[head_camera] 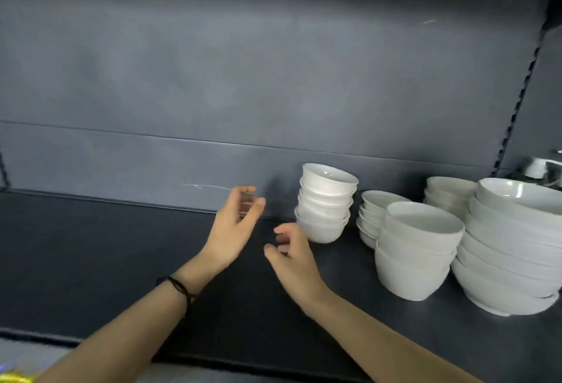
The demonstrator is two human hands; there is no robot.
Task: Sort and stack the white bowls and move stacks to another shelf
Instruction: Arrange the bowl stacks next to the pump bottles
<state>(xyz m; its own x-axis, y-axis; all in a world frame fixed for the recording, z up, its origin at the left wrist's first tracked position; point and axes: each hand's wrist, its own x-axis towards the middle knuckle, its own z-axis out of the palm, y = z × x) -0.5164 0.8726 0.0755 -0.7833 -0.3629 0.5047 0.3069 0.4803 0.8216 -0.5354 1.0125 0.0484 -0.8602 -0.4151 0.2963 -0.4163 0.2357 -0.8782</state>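
Several stacks of white bowls stand on the right part of a dark shelf. A leaning stack of small bowls is nearest my hands. Behind it to the right sit a low stack of shallow bowls, a medium stack, a large stack and a greyish stack at the back. My left hand hovers open, fingers spread, left of the small stack. My right hand is open with curled fingers, just below and left of that stack, not touching it.
The dark back wall rises behind the shelf. A slotted upright runs along the right side. Something shiny and metallic lies at the far right. A black band is on my left wrist. A yellow object shows at the bottom left corner.
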